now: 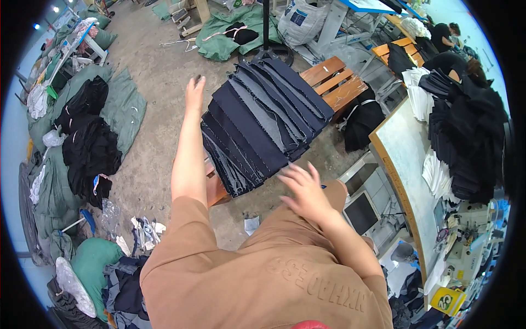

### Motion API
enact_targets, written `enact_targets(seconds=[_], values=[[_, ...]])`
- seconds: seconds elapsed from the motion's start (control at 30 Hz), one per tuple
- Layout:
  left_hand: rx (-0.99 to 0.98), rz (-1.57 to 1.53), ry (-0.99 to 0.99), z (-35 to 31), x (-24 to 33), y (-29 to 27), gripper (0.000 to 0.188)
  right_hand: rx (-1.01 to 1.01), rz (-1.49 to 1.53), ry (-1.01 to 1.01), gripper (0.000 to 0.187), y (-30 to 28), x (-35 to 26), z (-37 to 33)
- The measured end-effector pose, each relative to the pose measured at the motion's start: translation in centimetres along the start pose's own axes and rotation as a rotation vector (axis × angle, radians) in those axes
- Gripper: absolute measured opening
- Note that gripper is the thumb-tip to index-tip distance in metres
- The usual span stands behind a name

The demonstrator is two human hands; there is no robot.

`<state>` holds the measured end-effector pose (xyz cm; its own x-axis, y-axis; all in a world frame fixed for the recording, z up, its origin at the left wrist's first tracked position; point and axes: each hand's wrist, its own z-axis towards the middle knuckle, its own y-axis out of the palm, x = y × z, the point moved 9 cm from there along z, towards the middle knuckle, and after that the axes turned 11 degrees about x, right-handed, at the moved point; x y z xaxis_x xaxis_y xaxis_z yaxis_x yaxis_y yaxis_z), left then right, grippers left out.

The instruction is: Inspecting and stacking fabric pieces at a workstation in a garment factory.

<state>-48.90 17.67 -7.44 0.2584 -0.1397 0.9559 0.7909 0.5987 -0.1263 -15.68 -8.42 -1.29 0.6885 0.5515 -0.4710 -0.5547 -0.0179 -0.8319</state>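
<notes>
A fanned stack of dark navy denim pieces with frayed edges lies across a slatted wooden bench. Past the stack's far left corner, my left hand is held out with fingers extended and nothing in them. My right hand hovers by the near edge of the denim, in front of my lap, its fingers spread. Its fingertips come close to the cloth; whether they touch it I cannot tell.
On the right stands a work table with white and black cloth piles and a sewing machine. Black garments lie on green sheeting at the left. A black stand rises behind the bench. Two people work at the far right.
</notes>
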Motion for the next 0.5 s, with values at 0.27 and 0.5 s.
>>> enact_targets(seconds=[0.27, 0.5], values=[[-0.436, -0.492, -0.303, -18.7, 9.7, 7.7, 0.020, 0.370, 1.103, 0.038, 0.019, -24.6, -2.2, -12.9], [-1.614, -0.418, -0.399, -53.2, 12.7, 19.7, 0.020, 0.764, 0.907, -0.074, 0.018, -32.9, -6.9, -23.7]])
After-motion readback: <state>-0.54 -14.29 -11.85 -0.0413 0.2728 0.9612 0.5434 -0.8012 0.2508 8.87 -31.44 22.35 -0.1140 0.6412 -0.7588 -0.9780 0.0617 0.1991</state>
